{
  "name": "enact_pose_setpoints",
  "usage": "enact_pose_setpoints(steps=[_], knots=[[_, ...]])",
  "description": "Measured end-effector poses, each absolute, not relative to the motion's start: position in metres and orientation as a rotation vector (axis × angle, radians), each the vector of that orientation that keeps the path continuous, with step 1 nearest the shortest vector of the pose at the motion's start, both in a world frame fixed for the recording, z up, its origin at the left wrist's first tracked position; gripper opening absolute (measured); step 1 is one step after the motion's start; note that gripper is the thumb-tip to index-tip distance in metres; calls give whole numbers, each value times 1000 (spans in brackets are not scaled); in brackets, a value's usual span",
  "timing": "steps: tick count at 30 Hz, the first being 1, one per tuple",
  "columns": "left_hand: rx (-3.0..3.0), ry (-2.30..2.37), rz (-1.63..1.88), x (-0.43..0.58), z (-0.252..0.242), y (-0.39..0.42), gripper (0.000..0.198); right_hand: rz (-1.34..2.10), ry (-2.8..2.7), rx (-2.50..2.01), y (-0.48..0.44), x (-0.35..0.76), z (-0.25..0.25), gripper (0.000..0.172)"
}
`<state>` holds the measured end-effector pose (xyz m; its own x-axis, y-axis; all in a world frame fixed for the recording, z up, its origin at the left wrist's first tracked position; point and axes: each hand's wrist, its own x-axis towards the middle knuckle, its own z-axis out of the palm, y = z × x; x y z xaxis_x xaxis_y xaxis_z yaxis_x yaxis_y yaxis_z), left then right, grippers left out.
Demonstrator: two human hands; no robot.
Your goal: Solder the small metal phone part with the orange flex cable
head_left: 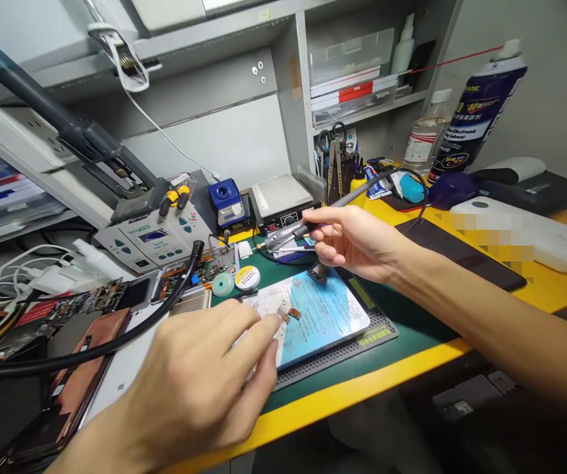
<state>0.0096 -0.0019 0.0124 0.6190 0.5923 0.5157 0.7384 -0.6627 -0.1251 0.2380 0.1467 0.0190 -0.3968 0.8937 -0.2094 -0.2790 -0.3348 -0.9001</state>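
Observation:
My right hand (347, 240) is closed round the grip of a soldering iron (283, 237), whose metal end points left above the work mat. A grey cable runs from the iron behind the hand. My left hand (204, 368) is nearer the camera, with thumb and index finger pinched at the edge of a small metal part with brown flex cable (292, 314). That part lies over a blue and white box (327, 316). The left fingertips partly cover it. A small black piece (319, 273) sits at the box's far edge, below the right hand.
The box stands on a perforated plate (387, 329) over a green mat. Behind are a grey control station (150, 237), a blue iron stand (227, 201) and a hot plate (283, 194). Phones and circuit boards (86, 306) crowd the left. A black hose (175, 296) crosses there; a spray can (481, 112) stands right.

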Motion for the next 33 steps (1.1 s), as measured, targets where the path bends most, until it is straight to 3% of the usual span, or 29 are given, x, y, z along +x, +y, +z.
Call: enact_pose_setpoints(steps=[16, 25, 29, 33], knots=[[-2536, -981, -602, 21, -14, 19, 40, 1641, -1124, -998, 129, 225, -1, 37], [-2567, -995, -579, 8, -31, 16, 55, 1576, -1070, -1074, 122, 227, -7, 13], [-2516, -1033, -579, 7, -37, 16, 67, 1510, -1103, -1086, 119, 226, -6, 16], [-2480, -1026, -541, 9, -39, 18, 65, 1464, -1143, -1105, 119, 223, -5, 20]])
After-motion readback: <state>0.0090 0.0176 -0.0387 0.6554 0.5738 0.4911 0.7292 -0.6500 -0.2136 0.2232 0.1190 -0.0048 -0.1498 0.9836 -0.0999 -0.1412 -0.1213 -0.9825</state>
